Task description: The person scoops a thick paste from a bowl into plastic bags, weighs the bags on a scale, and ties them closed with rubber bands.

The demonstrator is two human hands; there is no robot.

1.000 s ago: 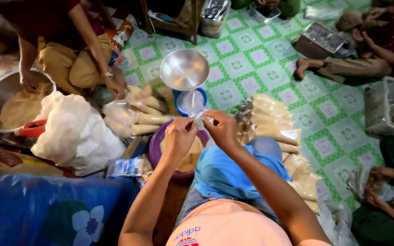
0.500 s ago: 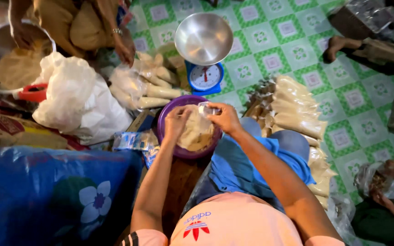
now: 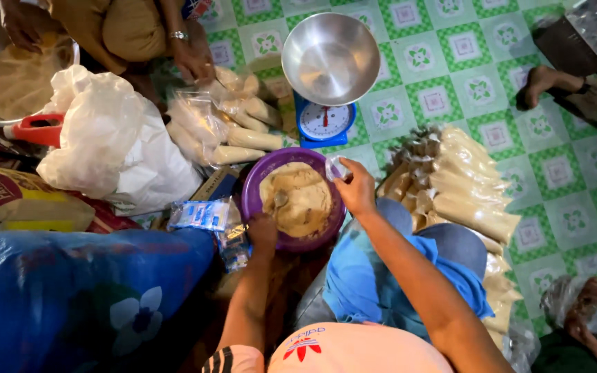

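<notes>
A purple bowl (image 3: 253,181) of tan powder sits on the floor in front of me. My left hand (image 3: 264,233) is at its near left rim, fingers closed on what looks like a small spoon (image 3: 281,201) dipped in the powder. At the bowl's far right rim, my right hand (image 3: 356,188) pinches a small clear plastic bag (image 3: 333,168). Just beyond the bowl stands a blue kitchen scale (image 3: 324,121) with an empty steel pan (image 3: 329,59).
Filled powder bags are piled at the right (image 3: 471,197) and beyond the bowl (image 3: 240,124). A white sack (image 3: 112,148), a blue sack (image 3: 70,290), a big steel basin (image 3: 8,79) and small blue packets (image 3: 198,214) lie left. Other people sit around the green tiled floor.
Both hands dropped from in front of the scale to the purple bowl. The left hand moved to the near rim; the right still holds the small clear bag.
</notes>
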